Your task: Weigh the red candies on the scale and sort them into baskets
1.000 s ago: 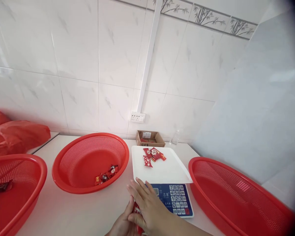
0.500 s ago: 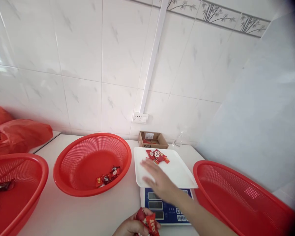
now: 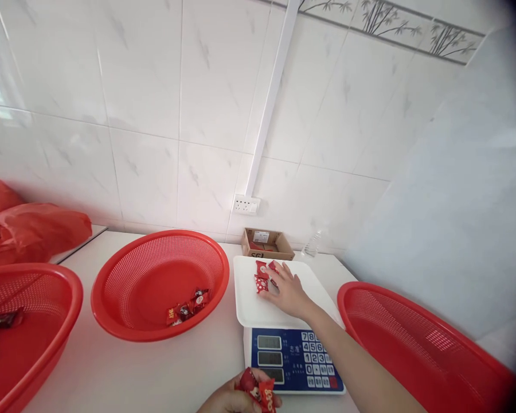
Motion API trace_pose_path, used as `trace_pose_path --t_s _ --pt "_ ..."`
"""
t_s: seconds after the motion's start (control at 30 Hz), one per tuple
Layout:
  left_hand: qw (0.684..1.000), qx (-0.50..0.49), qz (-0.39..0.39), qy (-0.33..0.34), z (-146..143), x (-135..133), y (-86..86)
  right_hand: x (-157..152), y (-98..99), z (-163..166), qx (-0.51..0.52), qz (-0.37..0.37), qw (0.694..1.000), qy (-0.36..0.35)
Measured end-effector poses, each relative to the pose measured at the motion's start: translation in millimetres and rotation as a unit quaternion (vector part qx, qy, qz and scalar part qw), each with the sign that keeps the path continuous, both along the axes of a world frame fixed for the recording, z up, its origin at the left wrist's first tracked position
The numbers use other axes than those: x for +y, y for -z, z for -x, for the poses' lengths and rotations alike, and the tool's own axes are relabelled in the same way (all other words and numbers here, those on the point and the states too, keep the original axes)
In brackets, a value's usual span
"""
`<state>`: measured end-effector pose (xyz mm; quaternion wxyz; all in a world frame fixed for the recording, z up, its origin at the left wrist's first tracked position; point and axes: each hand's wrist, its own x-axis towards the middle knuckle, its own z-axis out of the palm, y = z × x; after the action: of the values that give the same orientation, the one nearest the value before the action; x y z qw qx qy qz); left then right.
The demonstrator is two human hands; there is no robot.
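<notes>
My left hand (image 3: 236,396), low in front of the scale, is closed around several red-wrapped candies (image 3: 258,390). My right hand (image 3: 288,291) reaches over the white weighing tray (image 3: 251,312), its fingers apart and its fingertips at the red-wrapped candies (image 3: 262,283) lying there. Part of those candies is hidden under the fingers. Below the tray is the blue panel of the scale (image 3: 296,351), with three small displays and a keypad; my left hand partly covers the lowest display.
A red plastic basket (image 3: 131,246) left of the scale holds several wrapped candies (image 3: 189,307). Other red baskets stand far left (image 3: 64,298) and right (image 3: 395,298). Behind the tray are a small cardboard box (image 3: 269,244) and a clear plastic container (image 3: 313,244). Red bags (image 3: 43,229) lie at back left.
My right hand has moved further over the tray, from its near left part onto the candies. The scale's keypad has come into view. My left hand still holds its candies.
</notes>
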<state>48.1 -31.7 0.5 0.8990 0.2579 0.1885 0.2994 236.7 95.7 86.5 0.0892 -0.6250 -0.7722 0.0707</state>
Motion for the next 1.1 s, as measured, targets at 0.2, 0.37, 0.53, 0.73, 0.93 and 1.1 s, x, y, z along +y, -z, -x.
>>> trace_pose_path --t_s 0.2,0.37,0.53,0.73,0.93,1.1 --pt "1.000 -0.008 -0.025 -0.003 2.4 3.0 6.4 22.4 8.3 6.3 -0.027 0.053 0.998 -0.017" --pt "1.000 -0.008 -0.018 0.006 0.7 5.9 17.5 27.9 14.7 -7.9 0.032 -0.032 0.998 -0.048" --pt "0.999 -0.012 -0.030 0.009 0.4 4.5 15.2 22.5 15.3 -24.5 0.121 -0.080 0.986 -0.087" --pt "1.000 -0.009 -0.023 0.006 1.2 2.4 8.8 19.8 0.8 -14.3 0.163 -0.021 0.986 -0.031" --pt "1.000 -0.015 -0.020 0.011 -0.7 3.2 12.5 15.9 8.1 2.3 0.038 0.056 0.998 -0.007" --pt "1.000 0.000 -0.019 0.011 -1.3 0.4 7.1 12.8 2.4 -14.4 0.088 0.029 0.994 -0.054"
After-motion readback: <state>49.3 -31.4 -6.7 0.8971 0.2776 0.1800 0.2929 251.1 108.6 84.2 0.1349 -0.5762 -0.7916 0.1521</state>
